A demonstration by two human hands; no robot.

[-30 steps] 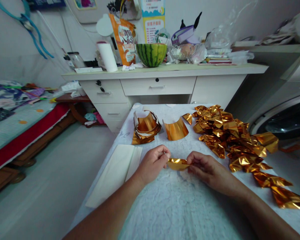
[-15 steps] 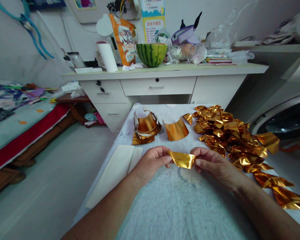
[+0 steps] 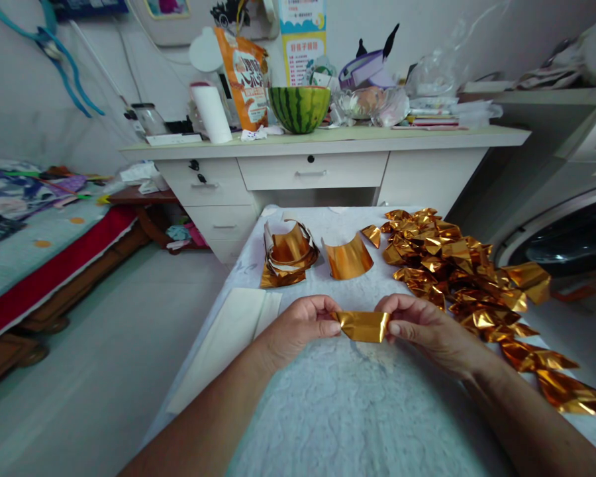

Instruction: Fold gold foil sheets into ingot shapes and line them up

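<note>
Between my two hands is a folded piece of gold foil paper [image 3: 363,326], held level just above the cloth-covered table. My left hand [image 3: 310,324] pinches its left end between thumb and fingers. At the right end, my right hand [image 3: 411,322] grips it the same way. Beyond my hands lies a curled gold sheet [image 3: 348,258]. To its left stands a curled stack of gold sheets [image 3: 289,252] with pale edges. A large heap of folded gold foil pieces [image 3: 442,258] spreads along the table's right side, and one small folded piece [image 3: 372,234] rests at its left.
A flat white paper stack [image 3: 218,348] lies at the table's left edge. Behind the table, a white desk [image 3: 310,142] carries a watermelon half [image 3: 299,109], an orange snack bag [image 3: 248,83] and a white roll [image 3: 212,114]. A washing machine [image 3: 571,205] stands right, a bed [image 3: 40,252] left.
The foil piece in my hands has tipped and sunk slightly, and its top edge now looks straighter. Both hands keep their pinch. The view has shifted very slightly.
</note>
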